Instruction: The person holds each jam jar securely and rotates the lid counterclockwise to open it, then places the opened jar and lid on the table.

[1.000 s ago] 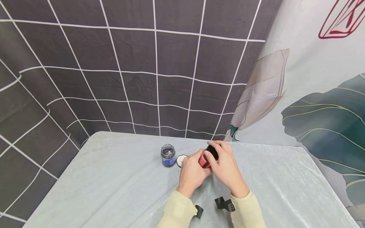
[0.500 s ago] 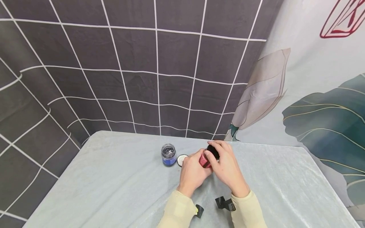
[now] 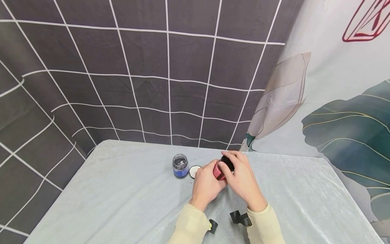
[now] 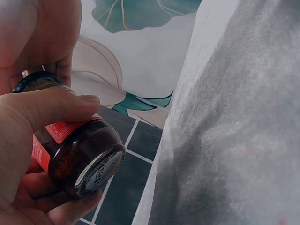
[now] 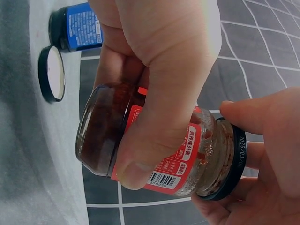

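My left hand [image 3: 207,184] wraps round a glass jar with a red label [image 3: 218,172], its thumb lying across the side in the left wrist view. Dark reddish-brown contents show through the glass [image 5: 110,133]. The jar is tilted, its flat base [image 4: 101,173] facing outward. A black lid [image 5: 236,164] sits on its mouth, and the fingers and thumb of my right hand [image 3: 243,181] grip that lid round its edge. In the head view the hands cover much of the jar.
To the left of my hands stands a lidless jar with a blue label [image 3: 180,166], dark contents inside. Its neighbour, a loose lid [image 3: 194,171], lies white inside up on the grey cloth-covered table [image 3: 128,196]. A dark gridded curtain [image 3: 146,67] hangs behind.
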Tool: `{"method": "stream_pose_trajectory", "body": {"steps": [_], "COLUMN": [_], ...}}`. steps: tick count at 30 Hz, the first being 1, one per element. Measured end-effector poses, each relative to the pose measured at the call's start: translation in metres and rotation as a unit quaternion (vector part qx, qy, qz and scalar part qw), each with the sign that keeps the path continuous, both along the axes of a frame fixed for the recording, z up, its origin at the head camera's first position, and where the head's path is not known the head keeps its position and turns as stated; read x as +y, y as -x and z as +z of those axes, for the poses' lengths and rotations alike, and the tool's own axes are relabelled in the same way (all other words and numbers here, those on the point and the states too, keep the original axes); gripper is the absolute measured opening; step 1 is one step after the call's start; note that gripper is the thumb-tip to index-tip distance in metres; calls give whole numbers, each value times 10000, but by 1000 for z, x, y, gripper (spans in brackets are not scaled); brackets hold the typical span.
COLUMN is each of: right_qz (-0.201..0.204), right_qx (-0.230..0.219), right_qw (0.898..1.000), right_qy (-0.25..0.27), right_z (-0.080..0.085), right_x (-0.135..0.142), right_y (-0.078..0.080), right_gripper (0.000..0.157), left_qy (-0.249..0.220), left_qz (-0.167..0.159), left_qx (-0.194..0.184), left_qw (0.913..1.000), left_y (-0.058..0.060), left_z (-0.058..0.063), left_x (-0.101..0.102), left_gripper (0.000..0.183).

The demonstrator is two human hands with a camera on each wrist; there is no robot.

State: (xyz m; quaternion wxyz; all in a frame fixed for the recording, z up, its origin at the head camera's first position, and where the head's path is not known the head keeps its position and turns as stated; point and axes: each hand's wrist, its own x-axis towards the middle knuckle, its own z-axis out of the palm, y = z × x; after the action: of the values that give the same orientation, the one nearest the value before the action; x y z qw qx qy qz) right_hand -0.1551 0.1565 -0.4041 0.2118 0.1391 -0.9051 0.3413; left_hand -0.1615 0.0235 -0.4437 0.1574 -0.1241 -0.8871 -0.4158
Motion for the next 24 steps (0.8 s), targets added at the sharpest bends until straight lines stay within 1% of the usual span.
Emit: {"method": "stream_pose_trajectory", "body": {"steps": [11, 24], "right_qz": [-27, 51], "right_qx": [-32, -15], "right_qw": [10000, 9999], "right_qy": [7, -87], "right_z": [-1, 0], "right_x": [-1, 0], "right_y": [0, 0], "right_gripper": [34, 35], "left_qy": [15, -28], "left_qz": [8, -2], "left_qx": [12, 112], "left_qw": [10000, 9999], "left_y": [0, 0], "left_z": [0, 0], "left_x": [0, 1], "left_gripper": [38, 35]}}
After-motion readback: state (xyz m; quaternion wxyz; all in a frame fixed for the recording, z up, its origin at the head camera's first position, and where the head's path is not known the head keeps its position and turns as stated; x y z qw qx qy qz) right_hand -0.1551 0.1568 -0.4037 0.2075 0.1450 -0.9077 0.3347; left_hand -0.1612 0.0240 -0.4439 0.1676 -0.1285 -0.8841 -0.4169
